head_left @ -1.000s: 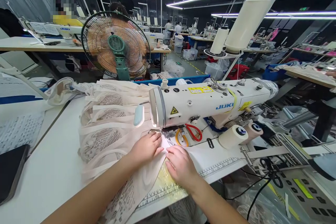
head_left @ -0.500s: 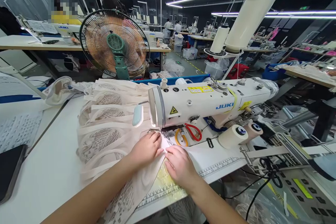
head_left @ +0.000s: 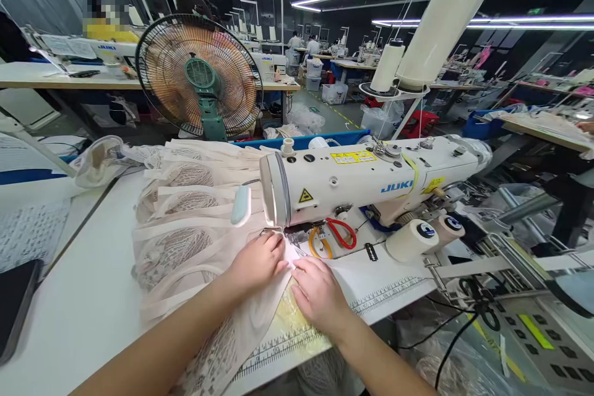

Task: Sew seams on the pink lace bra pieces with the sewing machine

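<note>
A white JUKI sewing machine (head_left: 352, 176) stands on the table. Just in front of its needle end, my left hand (head_left: 257, 260) presses on beige lace fabric (head_left: 250, 315), fingers bent and close together. Beside it on the right, my right hand (head_left: 320, 294) pinches the fabric's edge between thumb and fingers. The needle area is mostly hidden behind my fingers. More beige lace pieces (head_left: 185, 241) lie in a row left of the machine. Under my right hand is a yellowish plastic-covered patch (head_left: 290, 312) on the table.
Red-handled scissors (head_left: 342, 234), an orange-handled tool (head_left: 320, 244), a black blade (head_left: 371, 252) and thread cones (head_left: 413, 240) lie right of the needle end. A phone (head_left: 18, 303) rests at the left. Behind stands a fan (head_left: 199, 74); other people sit farther back.
The view has shifted very slightly, with the phone and fabric row a little further left. Both hands stay in nearly the same place on the fabric.
</note>
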`<state>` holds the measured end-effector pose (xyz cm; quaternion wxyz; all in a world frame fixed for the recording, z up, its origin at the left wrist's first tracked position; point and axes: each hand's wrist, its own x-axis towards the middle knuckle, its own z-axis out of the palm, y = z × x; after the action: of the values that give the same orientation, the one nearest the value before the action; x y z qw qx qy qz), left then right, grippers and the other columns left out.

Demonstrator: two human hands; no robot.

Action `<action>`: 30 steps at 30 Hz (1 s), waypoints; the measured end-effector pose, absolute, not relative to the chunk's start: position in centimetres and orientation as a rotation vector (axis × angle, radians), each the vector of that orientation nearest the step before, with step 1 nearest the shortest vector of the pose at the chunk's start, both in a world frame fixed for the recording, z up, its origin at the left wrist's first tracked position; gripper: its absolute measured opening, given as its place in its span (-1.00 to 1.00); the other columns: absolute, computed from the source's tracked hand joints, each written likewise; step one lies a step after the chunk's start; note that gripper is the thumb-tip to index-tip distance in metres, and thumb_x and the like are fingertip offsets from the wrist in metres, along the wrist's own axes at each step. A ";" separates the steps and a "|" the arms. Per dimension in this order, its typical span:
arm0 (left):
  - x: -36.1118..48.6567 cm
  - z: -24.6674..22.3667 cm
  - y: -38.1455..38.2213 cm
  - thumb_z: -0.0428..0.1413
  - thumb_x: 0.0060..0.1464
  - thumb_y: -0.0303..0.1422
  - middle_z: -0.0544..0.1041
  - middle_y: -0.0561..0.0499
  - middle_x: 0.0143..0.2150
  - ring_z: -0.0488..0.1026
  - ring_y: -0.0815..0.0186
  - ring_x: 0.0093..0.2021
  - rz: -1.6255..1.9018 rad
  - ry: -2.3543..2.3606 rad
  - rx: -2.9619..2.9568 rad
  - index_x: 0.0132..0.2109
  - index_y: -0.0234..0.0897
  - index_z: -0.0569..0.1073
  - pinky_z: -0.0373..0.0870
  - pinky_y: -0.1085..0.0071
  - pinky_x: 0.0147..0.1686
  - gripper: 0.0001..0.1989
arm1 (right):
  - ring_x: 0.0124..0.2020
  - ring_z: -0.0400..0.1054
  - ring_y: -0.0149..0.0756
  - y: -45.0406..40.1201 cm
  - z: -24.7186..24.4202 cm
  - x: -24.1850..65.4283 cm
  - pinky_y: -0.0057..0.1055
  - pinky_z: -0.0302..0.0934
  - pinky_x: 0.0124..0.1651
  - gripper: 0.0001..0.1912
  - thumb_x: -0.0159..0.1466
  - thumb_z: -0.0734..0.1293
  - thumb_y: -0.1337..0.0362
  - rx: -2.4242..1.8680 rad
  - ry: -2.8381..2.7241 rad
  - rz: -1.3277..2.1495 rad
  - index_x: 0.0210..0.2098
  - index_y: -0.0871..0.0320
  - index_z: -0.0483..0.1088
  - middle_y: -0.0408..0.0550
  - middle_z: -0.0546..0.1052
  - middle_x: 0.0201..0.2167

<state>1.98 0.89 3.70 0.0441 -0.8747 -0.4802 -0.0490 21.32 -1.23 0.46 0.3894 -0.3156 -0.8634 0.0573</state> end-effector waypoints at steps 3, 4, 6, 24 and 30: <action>2.0 3.9 1.1 0.01 0.20 -0.31 0.51 -0.31 -0.06 0.43 -0.01 -0.02 -0.140 -1.478 -2.670 0.01 -0.50 0.44 0.42 0.12 -0.05 -0.64 | -0.09 0.35 -0.12 -1.2 0.3 21.3 -0.20 0.33 -0.01 -0.75 0.23 0.19 0.38 -0.798 -2.196 0.146 -0.21 0.24 0.47 0.11 0.53 -0.16; 2.0 4.0 1.3 0.01 0.19 -0.31 0.51 -0.31 -0.08 0.44 0.00 -0.04 -0.137 -1.482 -2.667 0.00 -0.51 0.45 0.43 0.12 -0.06 -0.65 | -0.08 0.35 -0.12 -1.2 0.3 21.3 -0.20 0.33 -0.01 -0.76 0.22 0.19 0.38 -0.801 -2.198 0.151 -0.21 0.24 0.47 0.10 0.53 -0.16; 1.8 4.3 1.7 0.01 0.19 -0.33 0.52 -0.29 -0.12 0.46 0.01 -0.08 -0.134 -1.488 -2.664 -0.03 -0.50 0.46 0.44 0.14 -0.10 -0.67 | -0.09 0.35 -0.12 -1.1 0.2 21.2 -0.20 0.33 0.00 -0.77 0.22 0.21 0.37 -0.821 -2.208 0.154 -0.21 0.24 0.47 0.09 0.53 -0.14; 2.1 2.0 -2.7 -0.14 0.18 -0.50 0.48 -0.25 0.08 0.41 -0.03 0.06 -0.258 -1.295 -2.592 0.12 -0.40 0.34 0.42 -0.07 -0.04 -0.61 | -0.14 0.35 -0.14 -0.9 0.2 21.5 -0.22 0.34 -0.04 -0.83 0.22 0.23 0.35 -0.904 -2.210 0.218 -0.38 0.20 0.46 0.08 0.52 -0.12; 0.2 3.2 0.1 -0.16 0.18 -0.55 0.51 -0.17 0.05 0.41 0.07 0.06 -0.273 -1.052 -2.737 0.11 -0.34 0.36 0.43 0.09 -0.03 -0.60 | -0.13 0.36 -0.14 -0.8 -0.1 21.5 -0.20 0.32 -0.02 -0.82 0.23 0.22 0.33 -0.906 -2.193 0.240 -0.37 0.20 0.47 0.11 0.53 -0.15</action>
<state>0.20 0.07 3.18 0.0984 -0.9249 -0.3554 -0.0924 21.46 -0.78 -0.05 0.3694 -0.3530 -0.8545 0.0936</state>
